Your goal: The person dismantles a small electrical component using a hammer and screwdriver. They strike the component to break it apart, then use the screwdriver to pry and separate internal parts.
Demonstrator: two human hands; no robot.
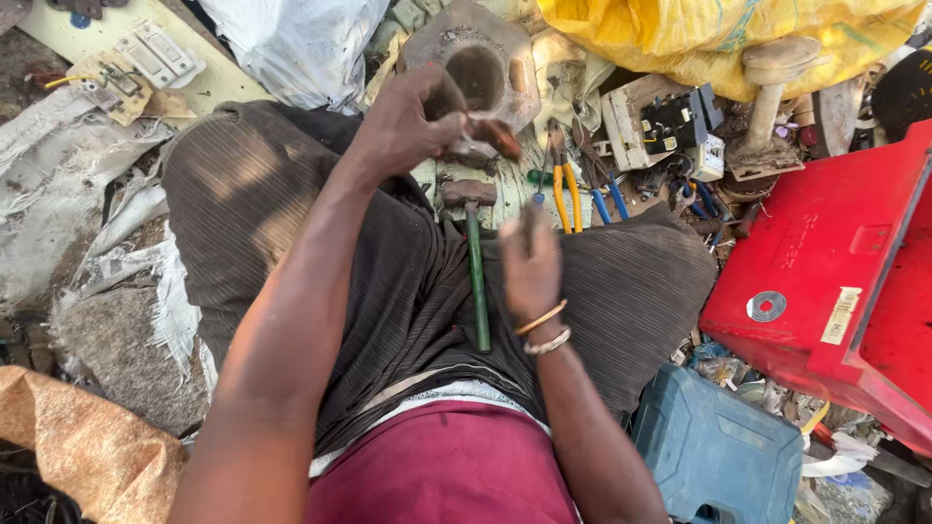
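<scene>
— Two hands were seen: was anything gripped?
— A small rusty part (482,144) was pinched in the left hand (408,121) above the hammer (474,254); it was best held steady. The right hand (529,262) was blurred; its grip couldn't be told.

Your right hand (530,260) is motion-blurred, so its grip is unreadable; your left hand (408,121) hides most of the small rusty piece (490,136).

Outdoor scrap-sorting spot: hammer (476,262), pliers (565,180), broken switches (160,50), sacks (718,29) on dirt.
</scene>
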